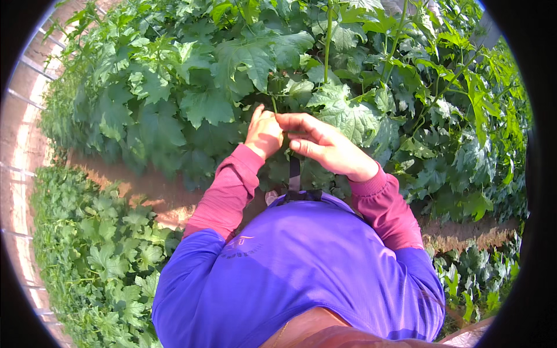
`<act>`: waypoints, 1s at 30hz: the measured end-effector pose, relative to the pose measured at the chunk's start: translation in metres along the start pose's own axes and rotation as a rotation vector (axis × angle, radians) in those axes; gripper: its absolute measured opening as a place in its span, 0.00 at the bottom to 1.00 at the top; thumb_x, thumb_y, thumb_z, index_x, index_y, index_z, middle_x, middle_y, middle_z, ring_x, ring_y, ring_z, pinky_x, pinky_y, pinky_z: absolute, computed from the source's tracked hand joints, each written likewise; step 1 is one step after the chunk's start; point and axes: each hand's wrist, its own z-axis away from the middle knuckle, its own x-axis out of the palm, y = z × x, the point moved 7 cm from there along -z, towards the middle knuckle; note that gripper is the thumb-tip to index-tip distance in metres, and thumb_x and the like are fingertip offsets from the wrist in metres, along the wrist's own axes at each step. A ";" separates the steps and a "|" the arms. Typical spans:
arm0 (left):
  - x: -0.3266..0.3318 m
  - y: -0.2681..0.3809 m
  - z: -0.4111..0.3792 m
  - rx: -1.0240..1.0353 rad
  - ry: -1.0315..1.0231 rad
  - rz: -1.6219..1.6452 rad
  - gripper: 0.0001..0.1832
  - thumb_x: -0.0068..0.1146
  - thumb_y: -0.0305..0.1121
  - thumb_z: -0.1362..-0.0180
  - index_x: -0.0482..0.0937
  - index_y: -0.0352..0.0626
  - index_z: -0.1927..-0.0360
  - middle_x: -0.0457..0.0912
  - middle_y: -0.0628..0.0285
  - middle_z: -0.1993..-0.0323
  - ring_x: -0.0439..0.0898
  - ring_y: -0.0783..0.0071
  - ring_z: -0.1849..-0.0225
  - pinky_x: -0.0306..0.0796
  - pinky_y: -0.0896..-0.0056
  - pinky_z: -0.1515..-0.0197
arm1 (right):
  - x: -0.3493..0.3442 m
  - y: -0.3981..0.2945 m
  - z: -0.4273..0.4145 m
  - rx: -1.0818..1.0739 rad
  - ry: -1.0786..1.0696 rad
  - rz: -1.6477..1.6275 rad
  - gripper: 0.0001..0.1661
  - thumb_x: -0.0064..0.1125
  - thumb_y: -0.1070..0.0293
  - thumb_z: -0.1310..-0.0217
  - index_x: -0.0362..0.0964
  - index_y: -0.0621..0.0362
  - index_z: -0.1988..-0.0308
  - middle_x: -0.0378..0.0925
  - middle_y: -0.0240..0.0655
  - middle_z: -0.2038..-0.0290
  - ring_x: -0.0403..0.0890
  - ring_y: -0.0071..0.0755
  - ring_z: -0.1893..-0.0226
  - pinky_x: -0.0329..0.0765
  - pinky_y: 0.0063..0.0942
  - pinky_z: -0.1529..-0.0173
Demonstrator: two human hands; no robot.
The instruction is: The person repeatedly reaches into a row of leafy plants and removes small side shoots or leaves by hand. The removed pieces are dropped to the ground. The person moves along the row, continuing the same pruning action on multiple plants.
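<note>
My left hand (264, 133) is raised in front of my body, its fingers curled about a thin green stem (274, 104) at the edge of the foliage. Just to its right, my right hand (324, 141) reaches in with thumb and forefinger apart. The right forefinger's tip meets the left hand beside the stem. Whatever lies inside the left hand's grasp is hidden by its fingers. Broad lobed leaves surround both hands, including a large pale-veined leaf (348, 115) beyond the right one and a drooping leaf (209, 106) on the left.
Upright vine stems (328, 43) rise through the dense plants ahead. Bare soil (143, 191) runs between this row and a lower row of leafy plants (104, 261) behind on the left. A pale ribbed wall (26, 130) curves along the far left. A dark strap (294, 174) hangs before my waist.
</note>
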 end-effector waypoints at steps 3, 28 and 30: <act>0.000 0.042 0.029 0.111 -0.050 0.265 0.10 0.58 0.28 0.57 0.83 0.49 0.69 0.80 0.64 0.68 0.76 0.64 0.53 0.55 0.54 0.33 | -0.054 0.044 -0.022 -0.005 0.400 0.160 0.25 0.50 0.74 0.35 0.59 0.62 0.39 0.65 0.37 0.41 0.66 0.29 0.40 0.64 0.26 0.38; 0.046 -0.034 0.008 -0.505 -0.135 1.068 0.28 0.57 0.26 0.48 0.66 0.35 0.42 0.76 0.56 0.54 0.76 0.74 0.63 0.71 0.73 0.61 | -0.074 0.086 -0.051 -0.098 0.255 1.450 0.14 0.48 0.62 0.41 0.73 0.61 0.64 0.76 0.44 0.70 0.78 0.42 0.68 0.74 0.34 0.62; 0.064 -0.033 0.004 -0.463 -0.125 1.041 0.27 0.60 0.26 0.50 0.67 0.36 0.45 0.78 0.58 0.59 0.77 0.72 0.62 0.71 0.73 0.59 | -0.069 0.087 -0.046 -0.434 0.360 1.500 0.14 0.44 0.63 0.38 0.73 0.60 0.64 0.75 0.41 0.70 0.77 0.37 0.72 0.74 0.30 0.67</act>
